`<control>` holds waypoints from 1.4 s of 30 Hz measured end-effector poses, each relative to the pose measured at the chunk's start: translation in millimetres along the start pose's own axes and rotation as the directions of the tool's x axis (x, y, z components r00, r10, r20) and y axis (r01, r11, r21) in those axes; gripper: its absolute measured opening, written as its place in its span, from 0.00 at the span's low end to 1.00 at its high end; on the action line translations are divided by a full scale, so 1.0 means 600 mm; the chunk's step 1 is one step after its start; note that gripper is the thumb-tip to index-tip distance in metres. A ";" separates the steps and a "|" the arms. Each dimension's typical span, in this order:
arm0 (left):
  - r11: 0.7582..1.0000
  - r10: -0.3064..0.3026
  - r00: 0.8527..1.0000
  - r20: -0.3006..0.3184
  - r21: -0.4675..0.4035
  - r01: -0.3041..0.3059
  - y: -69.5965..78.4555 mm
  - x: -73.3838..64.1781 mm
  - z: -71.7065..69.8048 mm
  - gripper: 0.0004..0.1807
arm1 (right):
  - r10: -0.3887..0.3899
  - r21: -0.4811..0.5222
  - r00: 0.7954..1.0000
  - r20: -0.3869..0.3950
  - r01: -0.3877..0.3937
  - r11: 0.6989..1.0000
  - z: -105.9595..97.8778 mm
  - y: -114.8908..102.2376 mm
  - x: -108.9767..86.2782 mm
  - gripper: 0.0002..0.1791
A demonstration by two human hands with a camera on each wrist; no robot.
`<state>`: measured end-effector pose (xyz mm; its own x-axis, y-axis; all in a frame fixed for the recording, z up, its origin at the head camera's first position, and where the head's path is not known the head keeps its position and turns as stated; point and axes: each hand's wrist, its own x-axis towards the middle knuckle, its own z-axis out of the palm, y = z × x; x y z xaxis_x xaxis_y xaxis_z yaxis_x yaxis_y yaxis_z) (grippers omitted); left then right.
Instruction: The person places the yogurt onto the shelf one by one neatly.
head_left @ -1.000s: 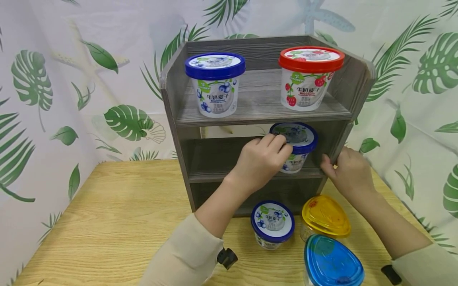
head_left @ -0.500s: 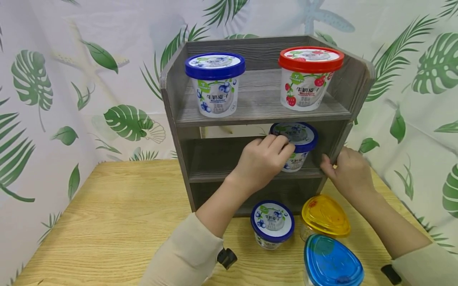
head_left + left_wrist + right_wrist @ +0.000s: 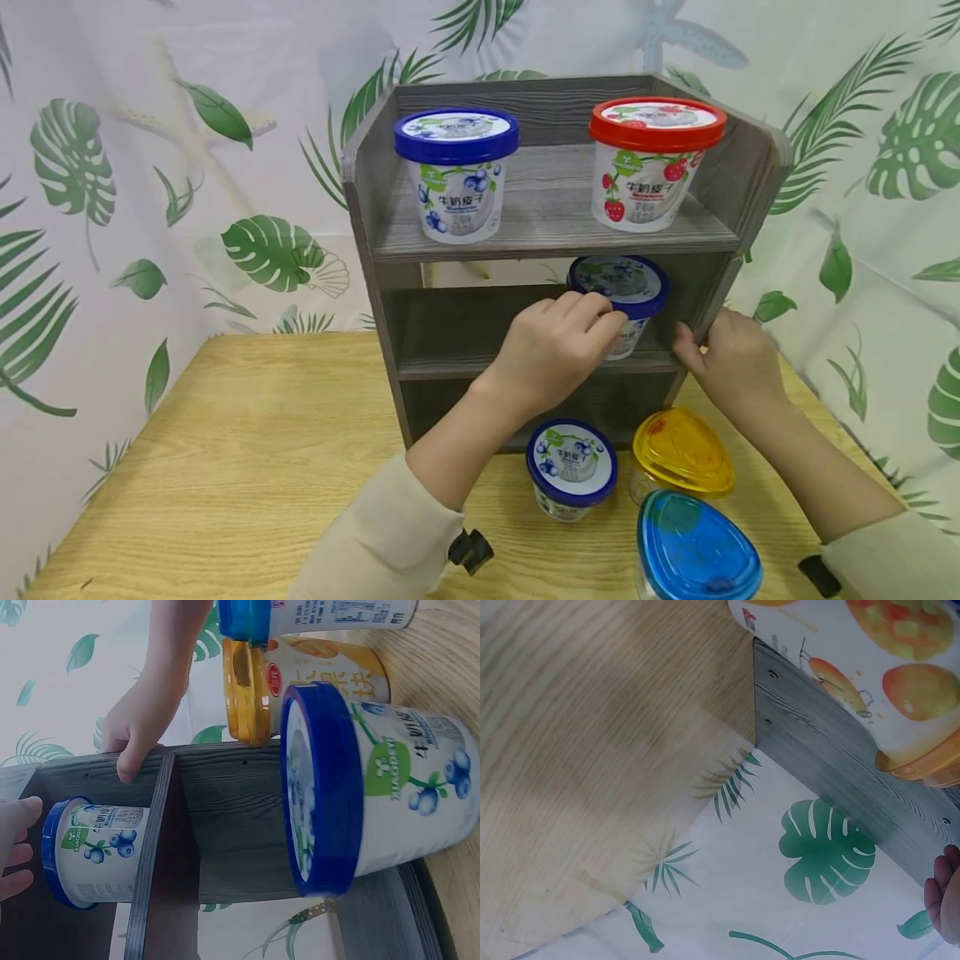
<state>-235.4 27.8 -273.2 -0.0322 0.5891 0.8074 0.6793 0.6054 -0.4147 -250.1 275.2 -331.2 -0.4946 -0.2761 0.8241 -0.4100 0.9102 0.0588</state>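
Observation:
My left hand [image 3: 555, 354] is in front of the middle level of a grey wooden shelf [image 3: 555, 244]. Beside its fingers stands a blue-lidded blueberry milk cup [image 3: 626, 279], upright at the right end of that level. In the left wrist view, loosely bent fingers [image 3: 15, 883] show just off the cup's lid [image 3: 58, 851], with a gap between and nothing held. My right hand [image 3: 742, 358] grips the shelf's right side panel, thumb at the front edge. Its fingers [image 3: 943, 881] lie along the panel's outer face in the right wrist view.
The top level holds a blueberry cup [image 3: 457, 179] at left and a red-lidded strawberry cup [image 3: 652, 167] at right. Before the shelf, on the wooden table [image 3: 247, 467], stand another blueberry cup [image 3: 572, 467], a yellow-lidded container [image 3: 682, 450] and a blue-lidded one [image 3: 697, 546].
My left hand has shifted slightly right and down, covering more of the cup's front. The right hand keeps its grip on the shelf's side. The head view has tilted a little.

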 end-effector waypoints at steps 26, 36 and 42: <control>0.983 0.040 0.988 0.148 -0.185 -0.012 0.019 -0.043 -0.036 0.06 | 0.006 -0.015 1.000 0.003 -0.006 1.000 0.000 0.001 -0.002 0.31; 0.969 0.062 0.985 0.159 -0.246 -0.021 0.024 -0.063 -0.043 0.05 | 0.021 -0.016 1.000 0.009 -0.021 1.000 -0.002 0.000 -0.002 0.30; 0.963 0.079 0.973 0.218 -0.268 -0.018 0.025 -0.076 -0.049 0.05 | 0.016 -0.010 1.000 0.012 -0.016 1.000 -0.002 0.000 -0.002 0.30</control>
<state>-202.4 -5.7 -303.8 -0.1378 0.7376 0.6611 0.8513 0.4293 -0.3016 -248.6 275.9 -331.7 -0.5102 -0.2654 0.8181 -0.3945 0.9174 0.0516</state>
